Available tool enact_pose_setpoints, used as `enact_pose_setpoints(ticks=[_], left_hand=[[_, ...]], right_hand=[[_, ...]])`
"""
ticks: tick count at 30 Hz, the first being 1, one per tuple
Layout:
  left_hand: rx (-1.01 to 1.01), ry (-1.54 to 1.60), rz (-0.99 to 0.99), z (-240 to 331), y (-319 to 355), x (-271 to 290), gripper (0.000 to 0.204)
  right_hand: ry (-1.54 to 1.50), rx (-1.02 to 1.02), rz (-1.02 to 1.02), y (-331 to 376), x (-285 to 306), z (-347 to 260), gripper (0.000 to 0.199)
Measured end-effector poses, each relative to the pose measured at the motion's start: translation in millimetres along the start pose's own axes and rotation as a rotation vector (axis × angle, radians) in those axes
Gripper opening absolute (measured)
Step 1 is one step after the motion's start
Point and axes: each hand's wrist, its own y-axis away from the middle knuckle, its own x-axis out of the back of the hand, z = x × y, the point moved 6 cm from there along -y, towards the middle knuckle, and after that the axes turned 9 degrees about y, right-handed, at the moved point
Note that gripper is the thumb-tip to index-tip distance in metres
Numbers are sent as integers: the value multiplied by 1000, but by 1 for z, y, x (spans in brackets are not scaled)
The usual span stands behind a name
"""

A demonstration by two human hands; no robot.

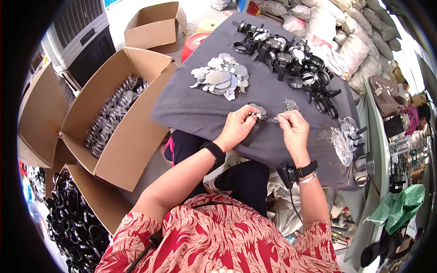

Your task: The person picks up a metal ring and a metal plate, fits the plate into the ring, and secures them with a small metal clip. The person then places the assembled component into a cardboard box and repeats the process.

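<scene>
My left hand (pixel 236 127) is closed on a round, grey-faced watch (pixel 258 109) with a dark strap, held just above the grey cloth of the table (pixel 191 109). To its right, my right hand (pixel 295 129) pinches a tiny shiny piece (pixel 275 119), too small to name. Just beyond those fingertips lies a little heap of bent metal bits (pixel 290 104). Grey discs with tabs (pixel 221 77) are piled on the left part of the table. Along the far right side spreads a pile of black-strapped watches (pixel 296 59).
Left of the table, an open carton (pixel 123 159) holds clear-wrapped pieces; black watches (pixel 73 218) fill another below. At the table's right edge are a clear plastic bag (pixel 341 145) and a metal cup (pixel 362 168). A red stool (pixel 193 45) stands behind the far left edge.
</scene>
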Motion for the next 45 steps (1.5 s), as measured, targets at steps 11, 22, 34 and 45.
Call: enact_pose_setpoints(ticks=[11, 22, 34, 45], left_hand=[[10, 58, -4, 1, 0, 3, 15], [15, 136, -34, -9, 3, 7, 20], [133, 106, 44, -1, 2, 1, 14], [80, 106, 27, -3, -2, -5, 15]], right_hand=[[148, 209, 135, 17, -43, -27, 10], [24, 41, 158, 12, -49, -26, 7], [207, -96, 159, 22, 18, 1, 6], [822, -198, -218, 79, 130, 132, 6]])
